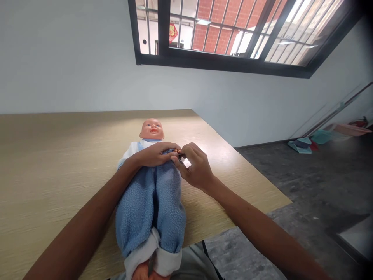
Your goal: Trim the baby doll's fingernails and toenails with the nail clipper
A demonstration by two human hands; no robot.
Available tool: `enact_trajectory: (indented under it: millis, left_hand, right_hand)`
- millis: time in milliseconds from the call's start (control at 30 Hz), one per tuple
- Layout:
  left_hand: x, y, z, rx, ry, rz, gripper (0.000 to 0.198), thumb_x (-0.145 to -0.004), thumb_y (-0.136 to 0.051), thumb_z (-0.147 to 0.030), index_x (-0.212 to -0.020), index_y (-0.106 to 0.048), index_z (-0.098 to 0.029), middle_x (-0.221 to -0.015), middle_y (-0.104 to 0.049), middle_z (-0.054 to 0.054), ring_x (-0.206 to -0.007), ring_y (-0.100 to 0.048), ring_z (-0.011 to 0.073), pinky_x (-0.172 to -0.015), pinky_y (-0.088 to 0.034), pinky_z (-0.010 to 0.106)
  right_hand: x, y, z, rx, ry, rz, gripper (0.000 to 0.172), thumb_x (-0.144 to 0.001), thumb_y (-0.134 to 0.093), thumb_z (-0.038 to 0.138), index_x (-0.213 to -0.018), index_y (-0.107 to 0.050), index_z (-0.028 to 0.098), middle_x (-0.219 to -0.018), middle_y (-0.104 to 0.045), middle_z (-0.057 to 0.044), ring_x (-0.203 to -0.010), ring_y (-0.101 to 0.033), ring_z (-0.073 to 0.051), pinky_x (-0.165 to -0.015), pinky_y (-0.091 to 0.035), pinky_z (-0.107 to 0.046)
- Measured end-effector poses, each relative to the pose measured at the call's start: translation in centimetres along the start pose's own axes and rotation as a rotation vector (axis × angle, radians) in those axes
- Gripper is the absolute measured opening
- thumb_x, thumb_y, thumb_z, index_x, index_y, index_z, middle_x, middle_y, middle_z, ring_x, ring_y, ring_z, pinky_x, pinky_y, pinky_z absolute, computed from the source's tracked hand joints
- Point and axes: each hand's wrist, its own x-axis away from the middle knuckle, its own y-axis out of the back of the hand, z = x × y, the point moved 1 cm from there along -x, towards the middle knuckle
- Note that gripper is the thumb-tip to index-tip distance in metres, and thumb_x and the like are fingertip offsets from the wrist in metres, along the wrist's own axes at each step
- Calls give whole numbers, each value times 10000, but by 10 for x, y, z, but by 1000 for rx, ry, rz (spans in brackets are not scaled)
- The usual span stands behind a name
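A baby doll [153,130] lies on its back on the table [58,167], its feet toward me. It wears blue fleece trousers [148,194] with white cuffs, and a white and blue top. My left hand [159,153] reaches across the doll's middle, thumb and fingers closed on the doll's small hand [176,150] at the right side. Right beside it, my right hand [196,163] pinches a small dark thing [180,155] between thumb and bent forefinger, touching or very near the doll's fingers. Its kind is mostly hidden by my fingers.
The table's right edge [253,167] slopes down toward me, with dark floor beyond. A barred window [218,31] is in the pale wall behind. Dustpans [301,144] and a pink basin [351,129] stand on the floor at the far right. My lap is below the front edge.
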Motion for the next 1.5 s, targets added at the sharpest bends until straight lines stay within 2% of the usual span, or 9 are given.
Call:
enact_trajectory:
  millis: [133,233,500,933,1167,1433,1500]
  left_hand:
    - [0,0,2,-5,-2,-7,220,-992,-470,-314,-994,-628,-161,-1005,-697,55,-896,-616,166,-824,-475,268]
    - [0,-1,3,-9,2,-8,207,-986,-474,-305,-1006,-622,-162,-1013,-694,52,-904,-615,165,-831,-473,267]
    - [1,-1,-3,-18,31,2,301,-1034,-401,-359,-1091,-622,-161,-1073,-693,66,-988,-619,185,-884,-475,284]
    - [0,-2,1,-40,6,-16,264,-1007,-434,-328,-1036,-633,-158,-999,-697,65,-922,-623,177,-885,-480,290]
    - [0,-2,3,-50,-1,-18,261,-996,-449,-329,-1106,-623,-168,-1034,-699,63,-931,-623,177,-864,-482,289]
    - [0,-2,4,-60,8,-10,248,-1008,-438,-326,-1086,-620,-177,-1007,-698,43,-904,-622,159,-825,-475,266]
    - [0,-2,2,-59,4,-9,263,-1014,-424,-343,-1032,-625,-174,-1002,-695,43,-909,-619,159,-830,-475,265]
  right_hand:
    - [-3,0,3,4,-44,-24,265,-947,-616,333,-799,-418,239,-692,-517,14,-647,-484,-154,-574,-412,-290]
    - [-4,-1,3,-5,-59,-14,249,-963,-576,303,-787,-412,240,-693,-533,14,-647,-497,-148,-575,-418,-285]
    - [6,0,-10,-55,-127,-68,271,-940,-638,438,-910,-459,237,-762,-589,16,-642,-586,-128,-578,-496,-270]
    - [0,-1,-6,-14,-48,-1,246,-965,-589,309,-817,-404,243,-738,-498,13,-657,-484,-139,-585,-416,-281]
    - [0,-1,-6,-37,-108,5,275,-954,-603,344,-808,-392,244,-725,-508,18,-641,-487,-135,-579,-409,-280]
    - [-3,1,-6,-98,-183,27,305,-925,-643,371,-793,-400,244,-714,-549,31,-645,-532,-125,-587,-427,-266]
    - [-3,2,-6,-109,-203,37,292,-937,-619,370,-785,-404,242,-713,-544,31,-643,-530,-124,-594,-429,-267]
